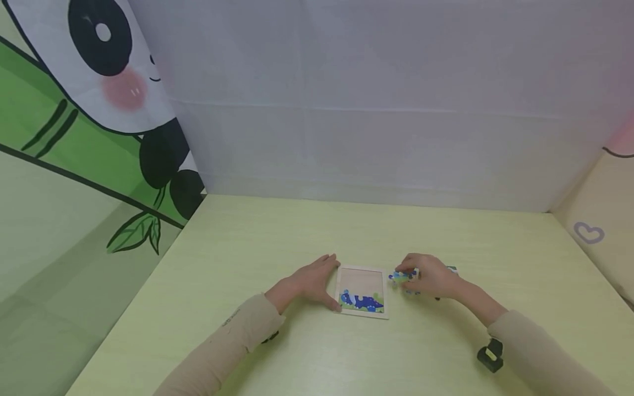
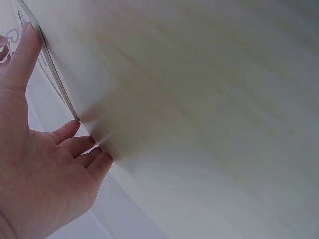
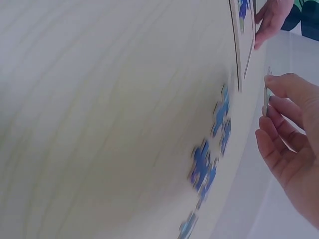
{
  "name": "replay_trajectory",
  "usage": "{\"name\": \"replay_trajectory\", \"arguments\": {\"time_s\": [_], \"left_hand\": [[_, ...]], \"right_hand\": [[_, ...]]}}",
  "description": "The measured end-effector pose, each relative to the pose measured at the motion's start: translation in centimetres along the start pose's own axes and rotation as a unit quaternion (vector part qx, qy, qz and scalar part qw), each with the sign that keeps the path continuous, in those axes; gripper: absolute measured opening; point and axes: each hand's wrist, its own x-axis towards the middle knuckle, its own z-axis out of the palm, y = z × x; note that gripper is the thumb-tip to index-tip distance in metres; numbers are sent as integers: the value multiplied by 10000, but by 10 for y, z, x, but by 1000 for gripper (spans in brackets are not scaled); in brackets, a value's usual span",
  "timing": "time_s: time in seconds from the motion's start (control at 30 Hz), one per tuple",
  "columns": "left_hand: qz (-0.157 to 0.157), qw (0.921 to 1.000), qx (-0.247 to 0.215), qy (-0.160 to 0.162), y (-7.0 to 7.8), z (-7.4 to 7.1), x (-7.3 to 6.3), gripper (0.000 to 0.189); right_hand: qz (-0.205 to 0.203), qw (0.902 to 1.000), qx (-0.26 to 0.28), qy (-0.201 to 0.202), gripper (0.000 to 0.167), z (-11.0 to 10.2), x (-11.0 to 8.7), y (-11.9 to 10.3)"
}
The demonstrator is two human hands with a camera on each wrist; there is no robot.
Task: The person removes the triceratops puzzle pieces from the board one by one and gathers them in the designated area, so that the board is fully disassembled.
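A square wooden puzzle tray (image 1: pixel 364 315) lies on the table, with joined blue dinosaur pieces (image 1: pixel 365 302) along its near side and bare board above them. My left hand (image 1: pixel 317 279) spans the tray's left edge, thumb at the near corner and fingers spread toward the far corner. In the left wrist view, the left thumb (image 2: pixel 26 52) rests along the tray's edge. Just right of the tray, my right hand (image 1: pixel 430 275) pinches a jigsaw piece (image 1: pixel 399 276) between thumb and fingers. The right wrist view shows this held piece (image 3: pixel 266 97) edge-on, raised above the table.
Several loose blue jigsaw pieces (image 3: pixel 202 164) lie on the table right of the tray, partly hidden under the right hand in the head view. The pale table (image 1: pixel 277 231) meets a light cloth wall (image 1: pixel 376 154) at its far edge. A printed panda panel stands left.
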Motion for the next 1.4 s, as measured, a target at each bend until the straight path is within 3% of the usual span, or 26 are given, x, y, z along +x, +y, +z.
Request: {"name": "replay_trajectory", "arguments": {"time_s": [0.37, 0.8, 1.0, 1.4], "left_hand": [[-28, 10000, 20, -30, 2, -1, 0, 103], [44, 10000, -84, 15, 0, 0, 1, 103], [50, 10000, -12, 20, 0, 0, 2, 102], [102, 9998, -133, 47, -2, 3, 1, 102]], "right_hand": [[600, 9977, -195, 234, 26, -18, -43, 27], [1023, 9938, -231, 380, 24, -26, -77, 45], [1124, 9928, -165, 382, 25, -24, -85, 51], [914, 9951, 95, 378, 24, -20, -85, 55]]}}
